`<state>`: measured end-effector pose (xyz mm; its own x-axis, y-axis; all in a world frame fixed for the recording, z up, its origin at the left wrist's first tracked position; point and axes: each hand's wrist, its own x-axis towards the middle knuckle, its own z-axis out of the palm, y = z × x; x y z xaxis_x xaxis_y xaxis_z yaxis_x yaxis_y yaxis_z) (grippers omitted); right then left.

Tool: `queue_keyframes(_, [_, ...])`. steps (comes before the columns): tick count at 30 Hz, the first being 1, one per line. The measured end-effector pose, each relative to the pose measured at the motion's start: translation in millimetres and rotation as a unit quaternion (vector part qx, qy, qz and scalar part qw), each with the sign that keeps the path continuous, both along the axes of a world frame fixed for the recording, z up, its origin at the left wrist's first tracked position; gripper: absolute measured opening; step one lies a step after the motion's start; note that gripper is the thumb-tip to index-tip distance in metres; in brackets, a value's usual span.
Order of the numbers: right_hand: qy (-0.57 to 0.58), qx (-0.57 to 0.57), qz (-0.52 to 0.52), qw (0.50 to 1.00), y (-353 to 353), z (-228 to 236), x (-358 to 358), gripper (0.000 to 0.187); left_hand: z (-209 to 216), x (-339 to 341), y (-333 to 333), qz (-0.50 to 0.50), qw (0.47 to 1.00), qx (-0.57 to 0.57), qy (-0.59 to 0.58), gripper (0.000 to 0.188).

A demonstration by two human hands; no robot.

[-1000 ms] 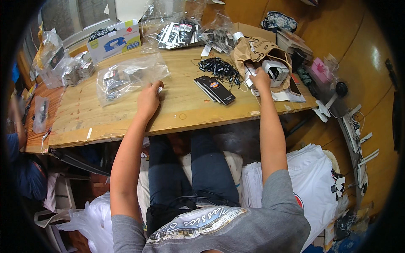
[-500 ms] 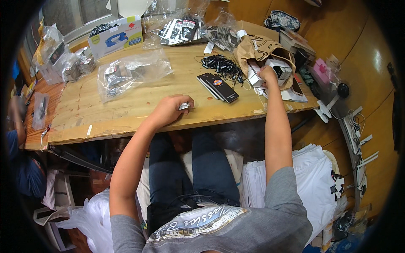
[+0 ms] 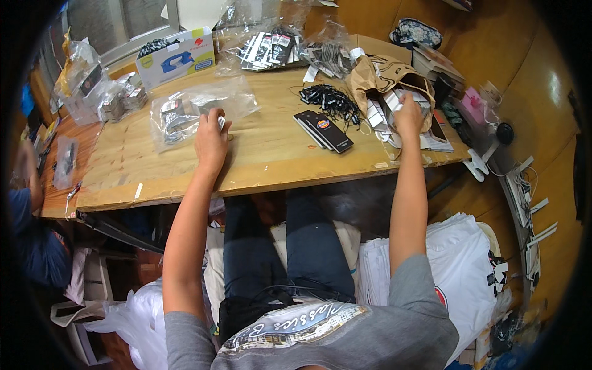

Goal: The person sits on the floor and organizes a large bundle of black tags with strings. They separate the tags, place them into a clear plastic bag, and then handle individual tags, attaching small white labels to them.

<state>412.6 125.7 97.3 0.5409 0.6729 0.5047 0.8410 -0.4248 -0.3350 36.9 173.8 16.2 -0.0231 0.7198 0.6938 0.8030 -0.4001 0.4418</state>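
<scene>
My left hand (image 3: 211, 140) is over the left half of the table, fingers curled round a small pale bundle (image 3: 221, 122), mostly hidden by the fingers. Just beyond it lies a clear plastic bag (image 3: 243, 102) with stacked grey pieces inside. On the right, my right hand (image 3: 408, 117) is at the mouth of a brown paper bag (image 3: 365, 77) lying on its side. Its fingers are bent against white card stacks (image 3: 375, 114) that spill from the bag; what they grip, if anything, is hidden.
Black hang tags (image 3: 327, 131) lie mid-table beside a heap of black cords (image 3: 330, 103). Bagged tags (image 3: 271, 49) and an iron's box (image 3: 176, 60) line the back. At far left a co-worker's arm (image 3: 31, 176) shows. White folded shirts (image 3: 456, 253) are piled below right.
My left hand has moved left and away from me with the pale bundle, up to the plastic bag. My right hand has shifted slightly at the paper bag, and the white stacks there have moved.
</scene>
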Motion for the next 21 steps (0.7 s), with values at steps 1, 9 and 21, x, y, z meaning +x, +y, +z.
queue_keyframes(1, [-0.007, -0.006, 0.016, 1.0, -23.0, 9.2, -9.6, 0.024, 0.6, 2.4, -1.2, 0.0, 0.999, 0.019, -0.028, 0.017])
queue_keyframes(9, [0.384, 0.036, 0.452, 0.804, -33.2, -46.6, -111.3, 0.032, -0.1, 11.1, -9.8, -0.208, 0.847, -0.092, -0.48, 0.032])
queue_keyframes(21, [0.019, 0.016, 0.303, 0.953, -30.2, -50.2, -170.7, 0.032, 30.7, 15.4, -43.8, -0.356, 0.501, -0.275, -0.739, 0.024])
